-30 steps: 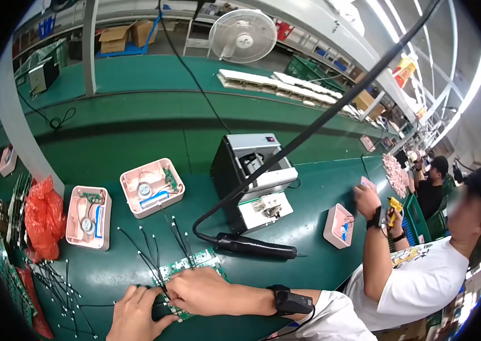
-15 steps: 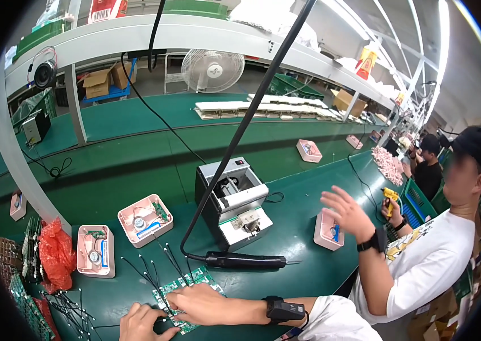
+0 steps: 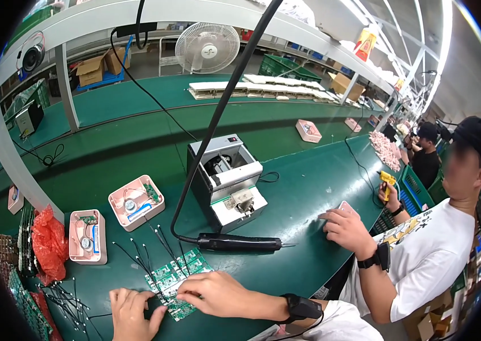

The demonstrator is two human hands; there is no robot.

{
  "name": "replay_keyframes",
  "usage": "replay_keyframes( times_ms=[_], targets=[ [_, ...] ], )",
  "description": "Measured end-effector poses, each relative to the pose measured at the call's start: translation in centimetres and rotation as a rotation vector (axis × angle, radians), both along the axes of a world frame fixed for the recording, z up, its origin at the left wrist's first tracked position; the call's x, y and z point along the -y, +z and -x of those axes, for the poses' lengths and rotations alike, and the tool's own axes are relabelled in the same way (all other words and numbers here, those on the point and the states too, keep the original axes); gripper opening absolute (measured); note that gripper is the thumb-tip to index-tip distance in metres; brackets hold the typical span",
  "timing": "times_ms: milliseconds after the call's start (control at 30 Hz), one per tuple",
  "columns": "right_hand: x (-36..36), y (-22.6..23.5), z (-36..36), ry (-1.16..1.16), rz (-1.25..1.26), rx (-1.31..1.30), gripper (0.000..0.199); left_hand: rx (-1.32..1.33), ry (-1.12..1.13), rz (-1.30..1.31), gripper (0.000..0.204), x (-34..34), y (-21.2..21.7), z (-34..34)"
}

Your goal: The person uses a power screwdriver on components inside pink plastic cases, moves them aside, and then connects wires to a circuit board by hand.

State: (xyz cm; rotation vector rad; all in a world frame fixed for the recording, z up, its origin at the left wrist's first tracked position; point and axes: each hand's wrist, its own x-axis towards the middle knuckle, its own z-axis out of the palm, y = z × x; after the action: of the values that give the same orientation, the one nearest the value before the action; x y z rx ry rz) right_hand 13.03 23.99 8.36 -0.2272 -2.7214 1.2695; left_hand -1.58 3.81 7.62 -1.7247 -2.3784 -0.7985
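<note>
A green circuit board panel (image 3: 194, 262) lies on the bench in front of me, and several thin black wires (image 3: 139, 260) with pale tips rise from it. My left hand (image 3: 131, 314) is beside the board's left edge, fingers bent and thumb apart from the forefinger. Over the board's near half, my right hand (image 3: 217, 294) has thumb and forefinger pinched together. Whatever is between those fingertips is too small or hidden to make out. Just beyond the board lies a black pen-shaped tool (image 3: 237, 243) with a thin metal tip and a thick cable.
A grey-black bench machine (image 3: 226, 184) stands behind the tool. Two pink boxes (image 3: 87, 260) with parts sit left of it. More wires (image 3: 67, 304), a red plastic bag (image 3: 50, 244) and stacked boards are at far left. At right, a co-worker holds a yellow glue gun (image 3: 388, 183).
The whole view has shifted slightly. My hands stay at the board, the right one's fingertips a little farther from the left. The co-worker's raised hand has come down onto a pink box.
</note>
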Motion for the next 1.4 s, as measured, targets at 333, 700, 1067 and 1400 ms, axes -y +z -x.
replay_keyframes(
  times_ms=[333, 700, 1067, 1400],
  targets=[
    [-1.7, -1.2, -2.7, 0.005, -0.305, -0.262, 0.008, 0.353, -0.049, -0.278, 0.014, 0.6, -0.5, 0.5],
    [-0.8, 1.3, -2.8, -0.168, 0.143, -0.037, 0.018, 0.815, 0.059, -0.332, 0.018, -0.2, -0.3, 1.6],
    [-1.1, -0.3, -2.9, -0.106, 0.290, 0.024, 0.023, 0.827, 0.102, -0.299, 0.018, 0.7, -0.3, 1.9],
    [3.5, -2.0, -1.8, -0.193, 0.906, -0.454, 0.046, 0.899, -0.252, -0.369, 0.011, 0.1, -1.0, 0.9]
  ],
)
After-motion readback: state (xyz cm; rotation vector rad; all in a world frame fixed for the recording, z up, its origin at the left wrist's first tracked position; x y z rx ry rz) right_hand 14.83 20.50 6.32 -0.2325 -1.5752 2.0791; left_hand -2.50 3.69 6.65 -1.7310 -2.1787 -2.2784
